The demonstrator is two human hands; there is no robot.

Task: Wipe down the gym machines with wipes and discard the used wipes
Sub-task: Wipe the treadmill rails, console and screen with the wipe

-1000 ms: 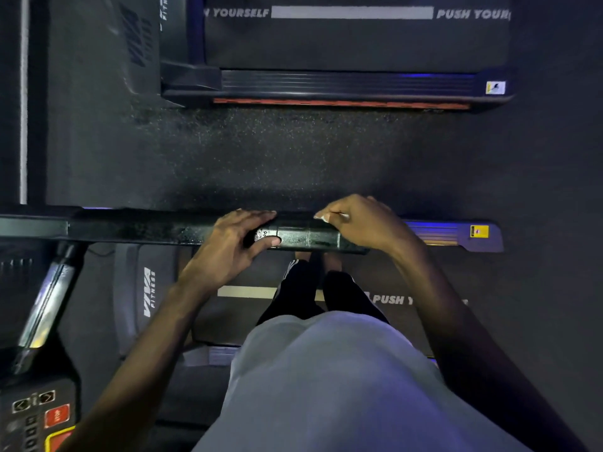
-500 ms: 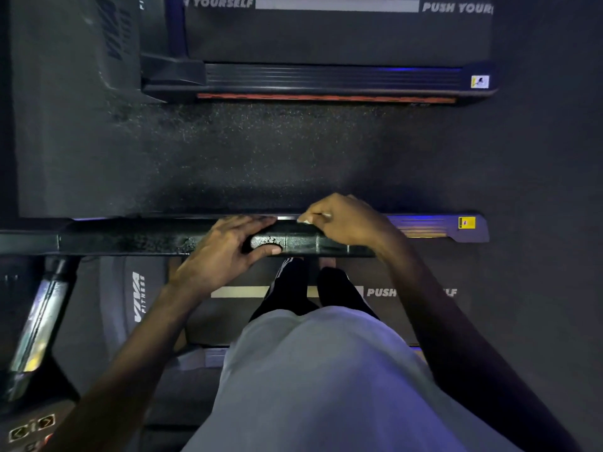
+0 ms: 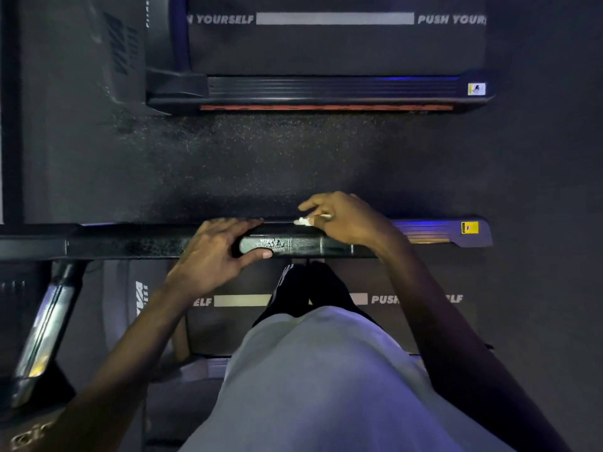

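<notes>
Dim gym, looking straight down. Left hand [image 3: 215, 252] grips the treadmill handrail [image 3: 130, 244], fingers curled over the top, thumb on the near face. Right hand [image 3: 346, 220] sits just beside it on the same bar, pinching a small white wipe [image 3: 301, 221] against the rail's far edge. Speckled floor [image 3: 261, 158] beyond, then a second treadmill [image 3: 326, 50].

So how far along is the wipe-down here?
Done: the handrail glistens with droplets by the left hand gripping it, so looks partly wiped. In hand: the right hand pinches a white wipe against the handrail's far edge. Left: the white wipe is not discarded; whether the treadmill ahead is wiped cannot be told.
</notes>
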